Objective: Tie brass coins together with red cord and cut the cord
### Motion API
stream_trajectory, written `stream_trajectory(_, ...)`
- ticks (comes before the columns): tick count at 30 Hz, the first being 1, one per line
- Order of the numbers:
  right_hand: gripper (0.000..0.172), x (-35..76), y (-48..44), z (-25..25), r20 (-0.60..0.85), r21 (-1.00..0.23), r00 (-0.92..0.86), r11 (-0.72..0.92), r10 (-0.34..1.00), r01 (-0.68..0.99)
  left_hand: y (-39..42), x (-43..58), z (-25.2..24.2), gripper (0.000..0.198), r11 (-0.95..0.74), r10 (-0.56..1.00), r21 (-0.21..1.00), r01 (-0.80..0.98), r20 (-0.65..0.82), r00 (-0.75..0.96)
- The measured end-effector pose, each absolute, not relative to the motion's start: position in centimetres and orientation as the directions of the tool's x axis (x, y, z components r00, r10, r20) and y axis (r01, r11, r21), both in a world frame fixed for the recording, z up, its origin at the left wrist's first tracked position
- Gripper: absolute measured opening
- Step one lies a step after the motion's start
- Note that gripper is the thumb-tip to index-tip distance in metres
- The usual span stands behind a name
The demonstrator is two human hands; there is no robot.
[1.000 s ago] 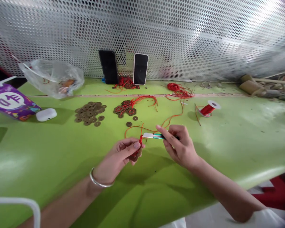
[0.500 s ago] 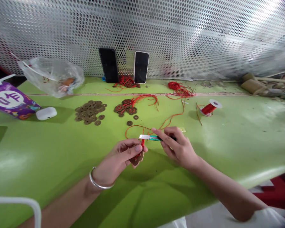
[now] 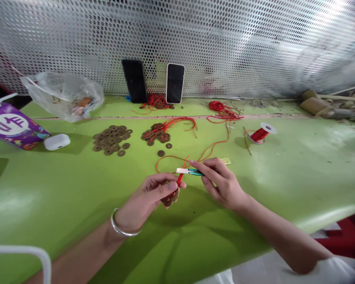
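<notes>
The left hand (image 3: 154, 193) is pinching a small coin charm (image 3: 172, 194), thumb and fingers closed tight around the coins, with a stub of braided red cord sticking up out of the grip. The right hand (image 3: 221, 183) is curling shut around a slim white-and-teal tool (image 3: 188, 171), forefinger stretched along its top; the tool's white tip is pointing at the left hand and reaching the cord stub just above the left thumb, though whether it is touching the cord is too fine to tell. A loose red cord (image 3: 168, 157) is looping over the green table (image 3: 47, 189) just beyond both hands.

Taking the white phone (image 3: 175, 83), which is leaning upright against the perforated wall, as the mark: both hands are working almost straight in front of it, well toward the person, the charm a shade to its left and the right hand a little to its right. A black phone (image 3: 134, 81) is standing just left of it. Corded coins (image 3: 158, 136) are lying in front of it and loose coins (image 3: 111, 140) in front and to the left. A red thread spool (image 3: 258, 135) is resting well to its right. Far left of it are sitting a clear plastic bag (image 3: 63, 94), a white earbud case (image 3: 56, 142) and a purple carton (image 3: 12, 126).
</notes>
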State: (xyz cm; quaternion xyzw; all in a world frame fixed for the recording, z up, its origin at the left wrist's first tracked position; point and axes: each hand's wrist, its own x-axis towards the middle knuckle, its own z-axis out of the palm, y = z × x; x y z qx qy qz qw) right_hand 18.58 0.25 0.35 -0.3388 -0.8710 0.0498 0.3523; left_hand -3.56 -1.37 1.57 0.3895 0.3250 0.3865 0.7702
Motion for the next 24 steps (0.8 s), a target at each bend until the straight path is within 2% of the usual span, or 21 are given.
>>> stream_trajectory(7, 0.06, 18.53, 0.25, 0.41, 0.62, -0.29, -0.518, 0.785, 0.589, 0.547, -1.21, -3.18, 1.9, 0.017, 0.383, 0.869, 0.846, -0.37, -0.193, 0.456)
stream_trajectory(19, 0.043, 18.34, 0.22, 0.06, 0.604, -0.196, -0.532, 0.758, 0.593, 0.622, -0.98, -2.99, 1.54, 0.032, 0.389, 0.906, 0.817, -0.425, -0.254, 0.34)
stream_trajectory(24, 0.043, 18.14, 0.3, 0.08, 0.608, -0.173, -0.532, 0.753, 0.589, 0.635, -1.07, -2.98, 1.39, 0.024, 0.398, 0.899, 0.822, -0.408, -0.261, 0.352)
